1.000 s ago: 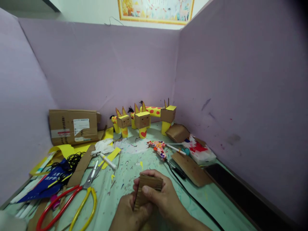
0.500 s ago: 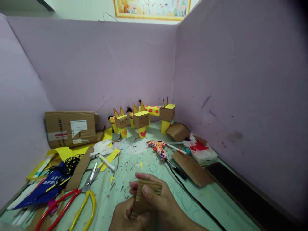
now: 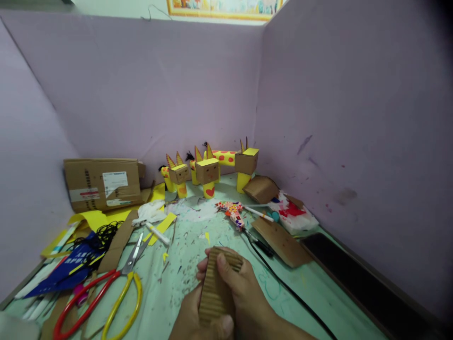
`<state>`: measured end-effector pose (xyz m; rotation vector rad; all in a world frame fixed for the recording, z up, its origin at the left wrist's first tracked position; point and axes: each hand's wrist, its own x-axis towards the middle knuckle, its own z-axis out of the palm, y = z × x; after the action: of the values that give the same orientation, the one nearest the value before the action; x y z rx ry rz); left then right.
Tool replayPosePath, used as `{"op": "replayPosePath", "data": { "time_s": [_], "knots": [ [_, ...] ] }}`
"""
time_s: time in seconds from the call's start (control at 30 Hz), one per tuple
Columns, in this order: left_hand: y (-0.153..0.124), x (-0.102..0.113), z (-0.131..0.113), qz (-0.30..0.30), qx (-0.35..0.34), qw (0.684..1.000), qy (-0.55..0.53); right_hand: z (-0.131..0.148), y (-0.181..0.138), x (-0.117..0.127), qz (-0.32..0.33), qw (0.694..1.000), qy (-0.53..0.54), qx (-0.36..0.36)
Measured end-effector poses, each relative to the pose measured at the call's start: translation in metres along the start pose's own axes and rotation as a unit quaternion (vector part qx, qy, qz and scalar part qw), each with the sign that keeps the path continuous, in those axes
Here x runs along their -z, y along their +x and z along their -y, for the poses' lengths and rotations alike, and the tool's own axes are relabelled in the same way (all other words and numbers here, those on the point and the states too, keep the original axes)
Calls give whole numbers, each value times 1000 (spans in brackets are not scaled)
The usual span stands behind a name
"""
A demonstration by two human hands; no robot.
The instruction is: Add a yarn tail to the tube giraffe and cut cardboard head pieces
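Both hands are closed around a piece of corrugated cardboard at the bottom middle of the view, its ridged side facing me. My left hand grips its lower left part, thumb across the bottom. My right hand holds the upper right edge, thumb pressed on the ridges and fingers behind. Beyond the hands lies a glue gun with a flowered pattern, its black cord running past my right hand. To the left rest scissors with one red and one yellow handle, blades partly apart.
Several yellow cardboard animals with horns stand at the back. A cardboard box, yellow paper, black cord and a white marker lie left. On the right are a cardboard piece, a red-stained white packet and a long dark panel.
The cardboard has turned so its ridged face shows more fully. Both hands have shifted slightly right with it, and the camera view has tilted a little downward.
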<state>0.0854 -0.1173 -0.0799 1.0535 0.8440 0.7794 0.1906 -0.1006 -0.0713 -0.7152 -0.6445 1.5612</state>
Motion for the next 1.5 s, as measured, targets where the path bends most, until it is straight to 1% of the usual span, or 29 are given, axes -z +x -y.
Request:
{"op": "replayPosePath", "data": {
  "time_s": [0.03,0.1,0.17,0.23,0.37,0.5,0.57,0.63,0.7,0.77,0.8,0.83,0.87,0.9,0.93,0.97,1.0,1.07,1.1,1.13,1.17,1.2,1.23,1.27,1.3,1.33,1.37,1.43,1.5],
  "knots": [
    [-1,1,-1,16,36,999,5,1,0,0,-8,1000,-12,5],
    [-4,2,-3,5,80,997,-7,4,2,2,-31,998,-48,10],
    [-5,4,-4,3,125,992,-16,8,7,5,-59,998,-30,24],
    [-5,7,-4,30,140,989,-26,12,14,9,-88,995,-15,39],
    [-6,14,-7,77,133,988,-28,19,27,18,-118,992,-6,48],
    [-8,20,-17,30,113,992,50,24,34,25,-136,989,4,55],
    [-9,23,-24,-2,116,988,102,26,36,28,-124,991,7,57],
    [-11,28,-33,-9,117,983,144,27,38,31,-99,993,-1,60],
    [-15,34,-42,-20,121,975,183,29,40,34,-87,994,-45,46],
    [-19,39,-51,-50,133,959,247,33,38,36,-96,983,-146,56],
    [-21,42,-55,-67,142,946,284,34,36,36,-106,965,-220,93],
    [-23,44,-58,-79,145,932,323,36,32,34,-115,934,-300,154],
    [-26,46,-61,-87,135,916,367,38,27,31,-117,886,-383,234],
    [-28,48,-63,-95,110,896,418,40,20,28,-118,822,-455,323],
    [-31,50,-65,-107,69,869,478,42,13,23,-98,771,-493,392],
    [-33,52,-65,-117,19,831,544,45,5,19,-68,742,-500,441],
    [-35,54,-65,-122,-34,782,611,49,-1,16,-41,733,-479,482],
    [-36,60,-63,-108,-135,678,715,59,-9,15,-5,755,-436,489],
    [-36,63,-61,-91,-185,638,742,64,-9,16,-3,774,-420,473],
    [-35,65,-58,-79,-245,607,752,69,-7,19,-22,804,-402,438],
    [-34,67,-55,-78,-317,581,746,73,-4,21,-41,850,-375,369],
    [-32,67,-51,-84,-392,556,728,75,0,24,-35,903,-311,296],
    [-31,66,-48,-90,-459,533,705,75,4,26,13,948,-264,176],
    [-30,64,-44,-93,-512,513,683,72,6,27,65,969,-232,54],
    [-29,61,-41,-93,-547,496,668,66,7,26,122,968,-211,-61],
    [-28,58,-38,-90,-565,486,661,59,7,25,170,954,-193,-155],
    [-27,55,-35,-88,-570,479,662,51,6,23,204,937,-181,-220],
    [-26,51,-30,-88,-571,470,667,36,2,19,264,907,-158,-289],
    [-23,51,-27,-92,-574,469,665,25,-2,16,286,901,-147,-291]
  ]
}}
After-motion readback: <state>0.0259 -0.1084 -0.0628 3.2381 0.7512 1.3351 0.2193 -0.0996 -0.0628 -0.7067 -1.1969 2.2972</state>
